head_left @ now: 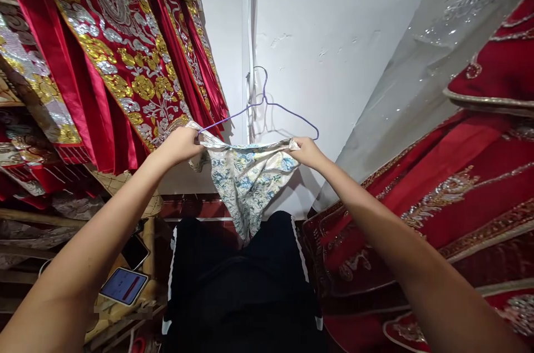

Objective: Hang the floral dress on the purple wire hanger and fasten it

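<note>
A small white garment (pixel 246 175) printed with blue and green flowers hangs on a thin purple wire hanger (pixel 267 105). I hold both up in front of me against a white wall. My left hand (pixel 181 144) grips the garment's left top edge together with the hanger's left end. At the right top edge, my right hand (pixel 307 152) pinches the cloth close under the hanger's right end. The garment's lower part droops to a point over my black shorts (pixel 242 281).
Red robes with gold and silver embroidery (pixel 117 47) hang close on the left. More red embroidered cloth (pixel 467 186) and a grey sequined fabric (pixel 417 75) fill the right. Low on the left, two phones (pixel 124 285) lie on a wooden surface.
</note>
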### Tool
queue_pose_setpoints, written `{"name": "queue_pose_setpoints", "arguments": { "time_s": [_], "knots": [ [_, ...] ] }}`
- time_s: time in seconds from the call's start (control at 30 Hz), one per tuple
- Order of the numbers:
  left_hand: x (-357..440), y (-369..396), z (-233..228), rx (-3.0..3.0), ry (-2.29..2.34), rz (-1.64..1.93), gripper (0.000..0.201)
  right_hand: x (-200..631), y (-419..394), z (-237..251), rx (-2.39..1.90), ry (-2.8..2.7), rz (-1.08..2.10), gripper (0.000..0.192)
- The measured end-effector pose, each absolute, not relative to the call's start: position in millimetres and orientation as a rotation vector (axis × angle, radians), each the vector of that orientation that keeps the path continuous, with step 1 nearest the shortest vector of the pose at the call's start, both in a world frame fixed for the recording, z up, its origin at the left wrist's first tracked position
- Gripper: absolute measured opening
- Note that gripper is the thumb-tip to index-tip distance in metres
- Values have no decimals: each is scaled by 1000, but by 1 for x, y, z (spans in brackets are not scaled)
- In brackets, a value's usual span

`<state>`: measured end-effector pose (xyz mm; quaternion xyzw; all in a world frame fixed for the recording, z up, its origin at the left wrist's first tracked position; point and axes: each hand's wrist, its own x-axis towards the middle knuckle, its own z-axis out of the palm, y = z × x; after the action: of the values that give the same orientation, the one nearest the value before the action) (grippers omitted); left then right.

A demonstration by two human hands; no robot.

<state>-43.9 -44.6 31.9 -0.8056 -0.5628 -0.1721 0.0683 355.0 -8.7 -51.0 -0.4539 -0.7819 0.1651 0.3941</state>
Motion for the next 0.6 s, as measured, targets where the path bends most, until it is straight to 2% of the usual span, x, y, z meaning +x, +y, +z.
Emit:
{"name": "queue_pose_setpoints", "arguments": {
  "time_s": [0.23, 0.37, 0.5, 0.6],
  "knots": [
    [-61, -74, 54, -2367, -1680, -354, 23, 335, -20, -42, -1190, -2027, 174, 19],
    [-55, -57, 64, -2474, -1347, -579, 19, 320, -29, -38, -1151, -2019, 322, 22],
    [-27, -23, 52, -2613, -1174, -682, 21, 308, -46, -30, -1106, -2136, 480, 26],
    [-13, -5, 40, -2584, -1189, -722, 50, 311, -57, -25, -1121, -2208, 404, 23]
  ]
}}
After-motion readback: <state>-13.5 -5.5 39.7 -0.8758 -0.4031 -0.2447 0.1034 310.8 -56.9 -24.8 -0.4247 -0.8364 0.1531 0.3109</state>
